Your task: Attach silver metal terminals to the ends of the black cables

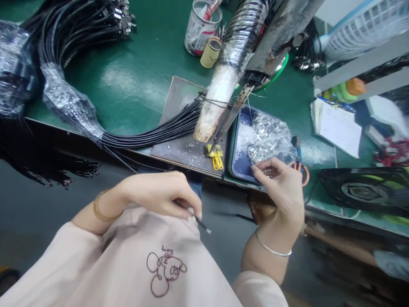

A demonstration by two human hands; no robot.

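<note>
My left hand [161, 194] is closed in a pinch on a thin black cable [202, 223] whose bare tip points right, in front of my pink shirt. My right hand [281, 187] reaches into a blue tray [240, 164] at the table's front edge, fingers curled over a clear bag of small silver metal pieces [266, 138]; whether it holds one I cannot tell. A bundle of black cables [159, 132] runs from the left onto a grey metal plate [179, 149], tied near a wrapped machine column [223, 81].
Yellow snips [217, 157] lie on the plate's front edge. More bagged black cables [64, 98] cover the left of the green table. A clear cup [201, 25], a tape roll [210, 52], papers [340, 125] and a black fan [364, 189] stand further back and right.
</note>
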